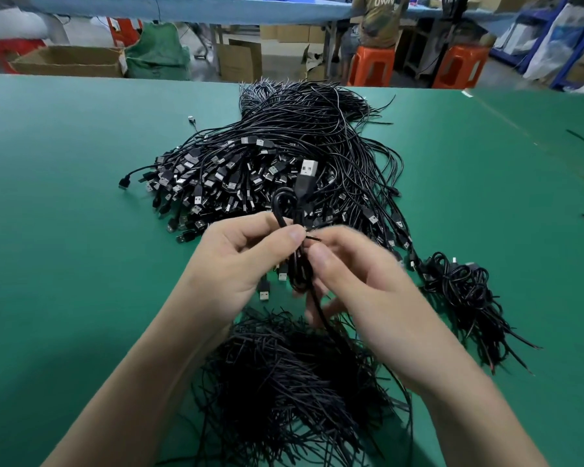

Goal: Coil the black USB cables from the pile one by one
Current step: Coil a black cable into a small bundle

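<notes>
While the cable (297,278) was held upright between both hands just above the table (64,197), it looked only partly coiled. Its plug (309,170) stuck up past the fingers, a small loop showed beside it, and a few turns were gathered lower down. A loose tail ran from these toward the person.

The left hand (243,257) pinched the gathered turns between thumb and fingers. The right hand (361,274) was curled round the lower part of the cable, though blur hid exactly how its fingers lay.

Behind the hands lay the pile (284,146), a large heap of straight cables with many plugs fanned toward the person. To the right, apart from the pile, a small bundle (462,291) of coiled cables rested on the table.

Judged from the two heaps, little of the task was done: a handful of cables were coiled, one was in hand, and by far the most were left.

Nearest the person, under the forearms, lay a mass of thin black strands (294,382). Whether these were ties or cable ends could not be told.

Past the table's far edge stood cardboard boxes (68,60) and orange stools (371,65).
</notes>
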Demonstrator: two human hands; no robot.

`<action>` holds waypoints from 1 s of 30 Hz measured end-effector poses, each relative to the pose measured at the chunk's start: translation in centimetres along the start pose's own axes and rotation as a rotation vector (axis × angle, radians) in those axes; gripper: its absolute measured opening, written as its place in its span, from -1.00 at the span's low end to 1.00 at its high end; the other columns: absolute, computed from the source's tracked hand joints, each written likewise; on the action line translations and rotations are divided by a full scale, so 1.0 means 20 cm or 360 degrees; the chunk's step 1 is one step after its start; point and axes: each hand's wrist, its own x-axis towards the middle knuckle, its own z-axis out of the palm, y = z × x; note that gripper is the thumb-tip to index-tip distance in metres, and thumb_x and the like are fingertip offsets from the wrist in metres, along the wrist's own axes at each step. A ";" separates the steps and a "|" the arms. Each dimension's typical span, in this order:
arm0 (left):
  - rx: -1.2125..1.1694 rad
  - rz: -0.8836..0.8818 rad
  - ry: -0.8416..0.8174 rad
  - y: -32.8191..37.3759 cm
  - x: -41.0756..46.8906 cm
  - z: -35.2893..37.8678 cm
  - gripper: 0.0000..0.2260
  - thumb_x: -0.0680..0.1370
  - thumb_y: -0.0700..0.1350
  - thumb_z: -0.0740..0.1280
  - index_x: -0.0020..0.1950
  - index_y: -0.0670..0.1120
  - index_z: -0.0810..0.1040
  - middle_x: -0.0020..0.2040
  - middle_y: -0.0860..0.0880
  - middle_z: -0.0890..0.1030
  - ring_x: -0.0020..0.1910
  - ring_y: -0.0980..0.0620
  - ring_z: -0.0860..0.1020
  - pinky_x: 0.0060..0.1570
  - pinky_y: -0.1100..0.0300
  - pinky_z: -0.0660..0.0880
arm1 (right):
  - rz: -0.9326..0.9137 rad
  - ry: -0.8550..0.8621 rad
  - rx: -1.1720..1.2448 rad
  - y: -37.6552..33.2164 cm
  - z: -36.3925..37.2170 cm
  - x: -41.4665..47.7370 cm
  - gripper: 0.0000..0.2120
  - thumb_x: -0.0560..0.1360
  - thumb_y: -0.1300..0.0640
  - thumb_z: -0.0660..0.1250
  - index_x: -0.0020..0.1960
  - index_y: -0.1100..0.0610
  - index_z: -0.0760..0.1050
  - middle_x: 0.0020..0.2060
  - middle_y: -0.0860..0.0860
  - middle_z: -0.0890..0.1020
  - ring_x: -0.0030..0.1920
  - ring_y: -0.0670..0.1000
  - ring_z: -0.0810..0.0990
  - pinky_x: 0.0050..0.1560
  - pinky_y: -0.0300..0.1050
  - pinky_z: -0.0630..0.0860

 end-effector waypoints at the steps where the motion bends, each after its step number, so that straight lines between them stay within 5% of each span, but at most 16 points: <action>1: 0.0063 -0.0011 0.0028 0.01 0.00 -0.01 -0.78 0.54 0.03 0.39 -0.11 -0.09 0.72 -0.26 -0.04 0.68 -0.29 0.04 0.62 -0.23 0.19 0.55 | -0.0168 0.0174 -0.0179 0.00 -0.01 0.00 -0.87 0.62 -0.01 0.33 0.13 -0.02 0.54 -0.18 -0.01 0.63 -0.22 -0.02 0.64 -0.12 0.08 0.62; 4: 0.0240 -0.0112 -0.0006 0.03 0.00 -0.05 -0.75 0.49 0.12 0.40 -0.14 -0.04 0.74 -0.25 0.02 0.65 -0.24 0.13 0.54 -0.16 0.25 0.47 | -0.0690 0.0421 -0.0668 0.01 -0.05 0.01 -0.80 0.57 0.07 0.42 0.17 -0.08 0.51 -0.07 -0.15 0.61 -0.08 -0.01 0.63 -0.17 -0.18 0.57; 6: 0.0298 -0.0186 -0.0110 0.04 0.00 -0.05 -0.78 0.51 0.10 0.41 -0.21 0.01 0.72 -0.31 0.11 0.60 -0.29 0.19 0.51 -0.20 0.31 0.44 | -0.0933 0.0437 -0.0902 0.01 -0.07 0.02 -0.90 0.59 0.12 0.42 0.10 0.03 0.59 -0.05 -0.16 0.61 -0.08 -0.02 0.62 -0.17 -0.18 0.54; 12: 0.0326 -0.0321 -0.0249 0.02 0.00 -0.02 -0.69 0.48 0.16 0.36 -0.33 -0.03 0.54 -0.41 0.14 0.37 -0.38 0.16 0.28 -0.38 0.36 0.28 | -0.1161 0.0531 -0.1144 0.04 -0.07 0.02 -0.86 0.61 0.10 0.42 -0.05 0.16 0.67 -0.14 -0.07 0.65 -0.10 -0.06 0.58 -0.11 -0.19 0.48; 16: 0.0354 -0.0337 -0.0189 0.04 0.00 0.00 -0.67 0.48 0.19 0.37 -0.34 0.00 0.50 -0.37 0.06 0.35 -0.34 0.09 0.28 -0.31 0.20 0.25 | -0.1049 0.0576 -0.1091 0.04 -0.02 0.02 -0.91 0.64 0.16 0.38 -0.03 0.15 0.61 -0.20 -0.11 0.62 -0.18 -0.16 0.55 -0.14 -0.38 0.42; 19: 0.0435 -0.0194 -0.0091 0.05 -0.01 0.02 -0.56 0.52 0.20 0.39 -0.31 -0.13 0.42 -0.35 -0.06 0.26 -0.34 0.00 0.23 -0.31 0.10 0.20 | -0.0805 0.0752 -0.0745 0.05 0.03 0.01 -0.91 0.62 0.17 0.35 -0.07 0.06 0.55 -0.29 -0.12 0.57 -0.29 -0.10 0.53 -0.27 -0.35 0.40; 22: 0.0589 0.0111 0.0113 0.04 -0.03 0.09 -0.64 0.58 0.05 0.44 -0.27 -0.17 0.53 -0.38 0.06 0.34 -0.42 0.15 0.29 -0.39 0.34 0.24 | -0.0517 0.0877 -0.0255 0.05 0.07 0.01 -0.86 0.63 0.18 0.35 -0.11 0.04 0.54 -0.35 -0.07 0.55 -0.36 -0.13 0.45 -0.33 -0.25 0.37; 24: 0.0886 0.0411 0.0286 0.03 -0.03 0.12 -0.77 0.58 -0.05 0.47 -0.27 0.10 0.57 -0.29 0.13 0.46 -0.35 0.19 0.42 -0.31 0.45 0.30 | -0.0331 0.0878 0.0069 0.04 0.07 0.01 -0.85 0.64 0.18 0.33 -0.12 0.09 0.55 -0.40 -0.08 0.51 -0.40 -0.11 0.40 -0.38 -0.23 0.32; 26: 0.1161 0.0749 0.0369 0.03 -0.04 0.15 -0.78 0.59 -0.12 0.48 -0.11 0.20 0.58 -0.22 0.13 0.49 -0.26 0.12 0.48 -0.24 0.40 0.35 | -0.0182 0.0830 0.0386 0.03 0.07 0.01 -0.83 0.65 0.19 0.30 -0.12 0.13 0.54 -0.42 -0.06 0.47 -0.42 -0.10 0.33 -0.42 -0.25 0.27; 30: 0.1134 0.0898 0.0326 0.01 -0.07 0.17 -0.77 0.62 -0.24 0.42 0.25 -0.04 0.69 -0.11 0.14 0.68 -0.15 0.15 0.63 -0.15 0.31 0.54 | -0.0084 0.0748 0.0597 0.02 0.07 0.01 -0.71 0.62 0.34 0.24 -0.19 0.06 0.55 -0.44 -0.07 0.46 -0.44 -0.15 0.33 -0.40 -0.26 0.27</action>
